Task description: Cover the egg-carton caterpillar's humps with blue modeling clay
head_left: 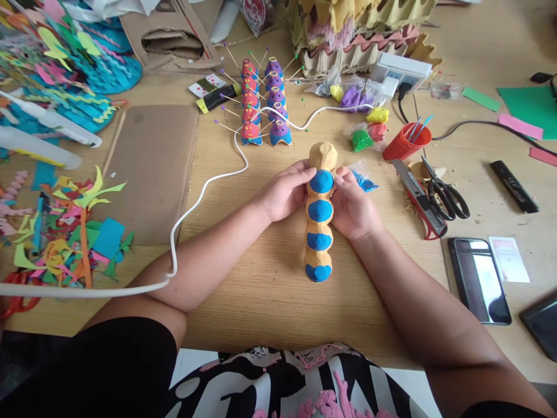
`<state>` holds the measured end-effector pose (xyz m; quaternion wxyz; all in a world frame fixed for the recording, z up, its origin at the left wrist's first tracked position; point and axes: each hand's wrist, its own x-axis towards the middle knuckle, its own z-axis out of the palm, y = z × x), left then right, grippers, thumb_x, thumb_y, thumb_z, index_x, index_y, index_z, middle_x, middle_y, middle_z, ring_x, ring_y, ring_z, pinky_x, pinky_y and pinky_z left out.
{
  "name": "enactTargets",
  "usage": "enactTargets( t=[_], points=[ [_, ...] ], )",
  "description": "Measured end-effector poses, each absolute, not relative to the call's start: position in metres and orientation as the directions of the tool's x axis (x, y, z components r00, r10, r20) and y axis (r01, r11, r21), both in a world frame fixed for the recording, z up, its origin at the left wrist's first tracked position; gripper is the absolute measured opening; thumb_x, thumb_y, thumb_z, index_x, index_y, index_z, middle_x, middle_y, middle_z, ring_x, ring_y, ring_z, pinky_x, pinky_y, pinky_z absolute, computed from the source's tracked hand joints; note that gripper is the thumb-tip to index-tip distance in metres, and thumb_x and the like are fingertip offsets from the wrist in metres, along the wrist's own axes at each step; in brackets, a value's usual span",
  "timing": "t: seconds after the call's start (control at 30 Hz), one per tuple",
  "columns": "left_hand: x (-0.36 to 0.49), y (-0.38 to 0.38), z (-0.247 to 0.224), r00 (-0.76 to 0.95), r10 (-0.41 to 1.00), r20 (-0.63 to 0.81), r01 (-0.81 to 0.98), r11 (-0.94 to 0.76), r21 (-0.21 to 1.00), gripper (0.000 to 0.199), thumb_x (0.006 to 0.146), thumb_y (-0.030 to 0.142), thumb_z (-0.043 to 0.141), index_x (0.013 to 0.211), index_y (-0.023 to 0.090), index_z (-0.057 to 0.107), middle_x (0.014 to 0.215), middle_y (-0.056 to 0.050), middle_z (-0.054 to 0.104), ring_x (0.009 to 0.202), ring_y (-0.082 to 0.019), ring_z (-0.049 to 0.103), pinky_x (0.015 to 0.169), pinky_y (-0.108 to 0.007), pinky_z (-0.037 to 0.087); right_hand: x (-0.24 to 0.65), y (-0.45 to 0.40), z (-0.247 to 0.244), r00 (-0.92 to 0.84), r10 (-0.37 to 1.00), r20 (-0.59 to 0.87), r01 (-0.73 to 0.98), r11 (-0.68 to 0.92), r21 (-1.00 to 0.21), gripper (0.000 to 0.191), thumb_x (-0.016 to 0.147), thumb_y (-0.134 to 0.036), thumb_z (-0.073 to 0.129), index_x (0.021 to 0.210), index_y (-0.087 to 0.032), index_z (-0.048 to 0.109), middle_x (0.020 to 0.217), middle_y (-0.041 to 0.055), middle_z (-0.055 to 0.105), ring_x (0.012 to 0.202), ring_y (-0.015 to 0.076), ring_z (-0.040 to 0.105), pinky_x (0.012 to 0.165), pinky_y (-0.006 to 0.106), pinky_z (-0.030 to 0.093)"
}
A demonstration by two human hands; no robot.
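Observation:
Between my two hands is an egg-carton strip (319,226), yellowish with blue clay patches on several of its bumps; its far bump is plain. My left hand (289,190) grips the strip's left side near the far end, thumb on top. From the other side my right hand (354,203) pinches it near the uppermost blue patch. Just beyond my right hand lies a bag of blue clay (364,181). Farther back stand a red-and-blue egg-carton strip (250,104) and a purple-and-blue egg-carton strip (278,104), with sticks poking out of their sides.
A white cable (204,188) crosses the table and my left forearm. Rightward are a red cup (407,142), a utility knife (420,200), scissors (448,194) and a phone (474,284). Paper scraps (65,232) and a cardboard sheet (148,168) lie left. Egg cartons (361,52) are stacked behind.

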<state>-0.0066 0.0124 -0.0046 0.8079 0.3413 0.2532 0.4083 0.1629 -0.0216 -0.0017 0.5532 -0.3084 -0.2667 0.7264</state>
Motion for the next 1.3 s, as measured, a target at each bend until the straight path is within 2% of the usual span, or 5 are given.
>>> enactTargets(
  t=[0.13, 0.3, 0.67, 0.93, 1.3],
  points=[
    [-0.009, 0.013, -0.005, 0.542, 0.833, -0.11, -0.524, 0.438, 0.73, 0.034, 0.09, 0.039, 0.087, 0.115, 0.023, 0.072, 0.098, -0.001, 0.083, 0.093, -0.019, 0.082, 0.087, -0.031, 0.062, 0.163, -0.022, 0.001, -0.207, 0.973, -0.106, -0.635, -0.216, -0.742, 0.043, 0.086, -0.044, 0.093, 0.091, -0.029, 0.053, 0.08, -0.0078, 0.063, 0.078, 0.0148, 0.066, 0.073, 0.029, 0.058],
    [-0.009, 0.013, 0.0, 0.53, 0.84, -0.12, -0.554, 0.45, 0.7, 0.03, 0.087, 0.031, 0.086, 0.113, 0.021, 0.074, 0.093, 0.001, 0.082, 0.083, -0.015, 0.078, 0.081, -0.027, 0.06, 0.157, -0.025, 0.005, -0.176, 0.98, -0.093, -0.621, -0.184, -0.762, 0.046, 0.079, -0.038, 0.099, 0.094, -0.029, 0.057, 0.084, -0.0081, 0.066, 0.076, 0.0133, 0.063, 0.071, 0.027, 0.056],
    [-0.007, 0.01, 0.006, 0.517, 0.834, -0.194, -0.514, 0.484, 0.709, 0.026, 0.086, 0.03, 0.085, 0.107, 0.022, 0.073, 0.092, 0.001, 0.079, 0.081, -0.014, 0.074, 0.083, -0.029, 0.056, 0.154, -0.027, 0.008, -0.149, 0.983, -0.109, -0.611, -0.178, -0.772, 0.053, 0.078, -0.034, 0.1, 0.088, -0.029, 0.048, 0.079, -0.0093, 0.065, 0.071, 0.0125, 0.062, 0.066, 0.026, 0.055],
    [-0.009, 0.011, 0.0, 0.554, 0.821, -0.141, -0.505, 0.466, 0.727, 0.037, 0.082, 0.037, 0.091, 0.112, 0.022, 0.075, 0.094, 0.0, 0.079, 0.085, -0.016, 0.075, 0.084, -0.029, 0.057, 0.157, -0.026, 0.003, -0.149, 0.978, -0.147, -0.612, -0.208, -0.763, 0.046, 0.085, -0.042, 0.093, 0.087, -0.029, 0.05, 0.078, -0.0072, 0.062, 0.071, 0.0148, 0.062, 0.066, 0.029, 0.056],
    [-0.01, 0.01, -0.004, 0.546, 0.824, -0.152, -0.498, 0.465, 0.732, 0.04, 0.083, 0.035, 0.092, 0.116, 0.023, 0.075, 0.098, 0.001, 0.08, 0.085, -0.015, 0.075, 0.083, -0.029, 0.057, 0.158, -0.026, 0.002, -0.157, 0.97, -0.185, -0.62, -0.243, -0.746, 0.048, 0.08, -0.039, 0.098, 0.091, -0.031, 0.052, 0.081, -0.0085, 0.068, 0.074, 0.0159, 0.068, 0.069, 0.031, 0.061]
  ],
)
